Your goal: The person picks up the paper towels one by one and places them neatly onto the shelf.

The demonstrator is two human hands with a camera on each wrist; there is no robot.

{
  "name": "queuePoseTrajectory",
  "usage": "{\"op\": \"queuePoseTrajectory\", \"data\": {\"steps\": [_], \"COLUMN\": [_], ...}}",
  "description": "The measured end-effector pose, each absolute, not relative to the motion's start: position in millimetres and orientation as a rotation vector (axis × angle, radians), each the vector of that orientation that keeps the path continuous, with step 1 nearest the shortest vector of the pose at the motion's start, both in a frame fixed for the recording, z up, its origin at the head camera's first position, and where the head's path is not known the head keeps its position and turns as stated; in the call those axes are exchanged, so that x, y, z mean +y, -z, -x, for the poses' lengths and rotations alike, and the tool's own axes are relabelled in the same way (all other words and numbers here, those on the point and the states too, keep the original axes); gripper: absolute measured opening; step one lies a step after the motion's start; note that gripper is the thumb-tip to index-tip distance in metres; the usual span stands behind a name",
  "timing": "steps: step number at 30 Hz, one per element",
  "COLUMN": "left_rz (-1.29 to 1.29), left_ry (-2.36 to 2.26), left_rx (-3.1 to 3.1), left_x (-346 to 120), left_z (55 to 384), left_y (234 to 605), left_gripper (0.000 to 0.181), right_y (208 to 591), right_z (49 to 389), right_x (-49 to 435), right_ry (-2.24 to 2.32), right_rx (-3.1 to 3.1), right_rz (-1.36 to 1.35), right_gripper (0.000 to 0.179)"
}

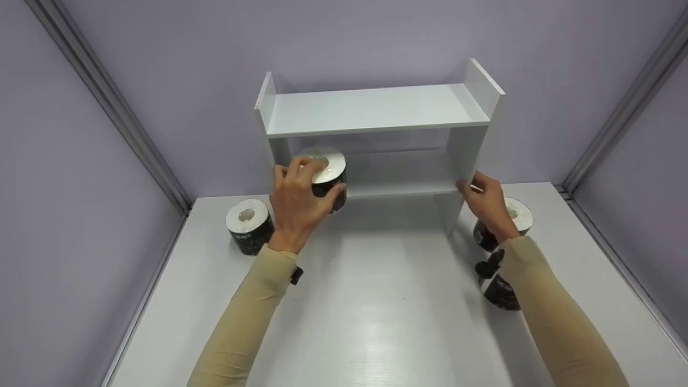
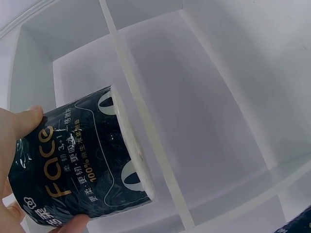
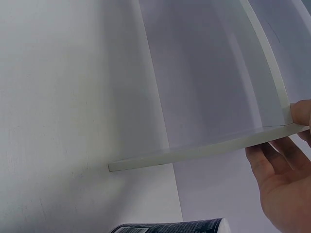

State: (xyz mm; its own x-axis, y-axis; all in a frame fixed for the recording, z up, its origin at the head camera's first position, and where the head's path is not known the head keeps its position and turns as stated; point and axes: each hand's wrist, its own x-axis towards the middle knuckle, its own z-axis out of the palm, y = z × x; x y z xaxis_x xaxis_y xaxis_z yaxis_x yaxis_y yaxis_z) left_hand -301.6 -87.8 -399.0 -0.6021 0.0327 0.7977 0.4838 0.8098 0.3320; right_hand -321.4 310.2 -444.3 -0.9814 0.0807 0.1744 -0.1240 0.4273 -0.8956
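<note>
A white two-tier shelf unit (image 1: pixel 376 110) stands against the back wall. My left hand (image 1: pixel 296 199) grips a toilet paper roll (image 1: pixel 333 171) in a dark printed wrapper, fingers over its white top and thumb along its side. That roll is at the left part of the lower tier; in the left wrist view the dark wrapper (image 2: pixel 82 158) shows large "Face" lettering, and its white end is close to the shelf board. At the other end, my right hand (image 1: pixel 486 201) holds the right side panel (image 3: pixel 209 148) where the lower board meets it.
Left of the unit, another wrapped roll (image 1: pixel 250 228) stands on the white table (image 1: pixel 371 301). Two more are on the right: one roll (image 1: pixel 520 214) behind my right wrist, another (image 1: pixel 500 291) nearer, partly hidden by the sleeve. Walls with metal corner rails (image 1: pixel 107 102) enclose the table.
</note>
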Motion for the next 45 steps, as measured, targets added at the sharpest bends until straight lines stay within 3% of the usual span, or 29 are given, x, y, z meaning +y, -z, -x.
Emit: {"op": "queuePoseTrajectory", "data": {"steps": [4,16,45], "left_rz": [0.364,0.341,0.274], "left_ry": [0.673,0.658,0.606], "left_rx": [-2.153,-2.174,-2.203], "left_x": [-87,-88,-88], "left_z": [305,312,325], "left_y": [399,405,406], "left_gripper": [0.049,0.048,0.054], "right_y": [436,459,454], "right_z": [316,330,326], "right_x": [308,316,309], "right_ry": [-1.592,-1.581,-1.571], "right_rx": [-2.484,-2.486,-2.465], "right_rz": [-0.051,-0.05,-0.064], "right_gripper": [0.052,0.055,0.05]}}
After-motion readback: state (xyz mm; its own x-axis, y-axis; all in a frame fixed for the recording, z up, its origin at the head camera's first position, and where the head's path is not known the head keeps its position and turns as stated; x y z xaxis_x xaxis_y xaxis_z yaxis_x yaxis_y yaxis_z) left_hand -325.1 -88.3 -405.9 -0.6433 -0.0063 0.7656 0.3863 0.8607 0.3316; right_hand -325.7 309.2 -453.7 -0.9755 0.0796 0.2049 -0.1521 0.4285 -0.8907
